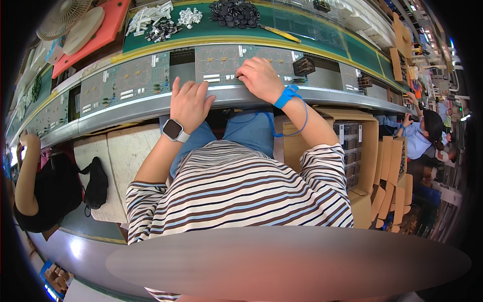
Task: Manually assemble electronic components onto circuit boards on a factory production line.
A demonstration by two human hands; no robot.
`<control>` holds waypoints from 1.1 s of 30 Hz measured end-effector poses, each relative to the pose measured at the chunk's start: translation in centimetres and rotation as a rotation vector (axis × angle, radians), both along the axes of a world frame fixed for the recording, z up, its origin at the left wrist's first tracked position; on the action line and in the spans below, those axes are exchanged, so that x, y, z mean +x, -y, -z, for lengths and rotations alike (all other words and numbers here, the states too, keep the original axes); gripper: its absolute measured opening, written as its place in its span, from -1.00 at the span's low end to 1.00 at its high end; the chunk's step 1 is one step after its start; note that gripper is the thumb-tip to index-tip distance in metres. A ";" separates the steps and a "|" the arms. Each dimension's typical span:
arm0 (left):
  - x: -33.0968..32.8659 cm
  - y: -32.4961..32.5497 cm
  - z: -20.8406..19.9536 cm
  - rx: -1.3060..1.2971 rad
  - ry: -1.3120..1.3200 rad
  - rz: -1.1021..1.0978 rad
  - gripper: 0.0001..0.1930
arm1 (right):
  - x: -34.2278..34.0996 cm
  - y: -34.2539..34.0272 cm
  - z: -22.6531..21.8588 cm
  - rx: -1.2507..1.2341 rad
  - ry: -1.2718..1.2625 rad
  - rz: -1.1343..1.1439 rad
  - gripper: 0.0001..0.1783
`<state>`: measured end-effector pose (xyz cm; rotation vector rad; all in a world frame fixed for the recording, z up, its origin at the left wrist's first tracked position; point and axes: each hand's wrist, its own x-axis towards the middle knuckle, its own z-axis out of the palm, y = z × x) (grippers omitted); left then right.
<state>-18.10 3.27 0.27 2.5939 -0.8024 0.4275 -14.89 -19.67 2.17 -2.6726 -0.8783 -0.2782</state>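
A grey-green circuit board (229, 54) with printed circles lies on the rail line in front of me. My right hand (260, 78) is over its near edge, fingers curled and pinched together; what sits between the fingertips is too small to make out. A blue strap (287, 96) with a cord circles that wrist. My left hand (190, 104) rests at the board's near left corner, fingers spread, nothing in it. White slotted parts (212, 78) stand on the board between my hands. A dark block-shaped component (304, 66) sits at the board's right end.
Beyond the boards, a green shelf bears white parts (149, 19), black discs (240, 14) and a yellow-handled tool (280, 34). Another board (146, 75) lies to the left. An open cardboard box (370, 151) stands at my right. Co-workers sit at both sides.
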 end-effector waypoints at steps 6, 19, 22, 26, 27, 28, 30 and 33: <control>0.0 0.2 0.0 0.028 -0.015 0.002 -0.67 | 0.0 0.5 0.0 0.003 0.002 -0.001 -0.92; 0.1 0.5 0.1 0.021 -0.032 0.027 -0.67 | -0.1 1.1 1.0 0.039 -0.001 -0.014 -0.92; 0.3 0.6 -0.2 0.023 -0.060 0.039 -0.67 | 0.1 1.2 0.7 0.036 0.054 -0.040 -0.91; 0.3 0.1 -0.4 0.016 -0.069 0.034 -0.66 | 1.5 1.8 -2.2 -0.032 0.009 -0.069 -0.84; 0.2 0.0 -0.5 0.006 -0.083 0.047 -0.66 | 3.3 3.3 -3.7 0.070 -0.112 -0.001 -0.80; 0.1 -0.3 -0.7 0.011 -0.074 0.043 -0.66 | 5.4 5.1 -4.5 0.183 -0.233 0.060 -0.75; 0.2 -0.8 -1.0 -0.001 -0.044 0.057 -0.67 | 10.8 10.6 -5.9 0.062 -0.113 0.257 -0.69; 0.8 -0.8 -1.3 -0.008 -0.026 0.054 -0.67 | 17.9 20.7 -5.5 -0.312 0.063 0.689 -0.58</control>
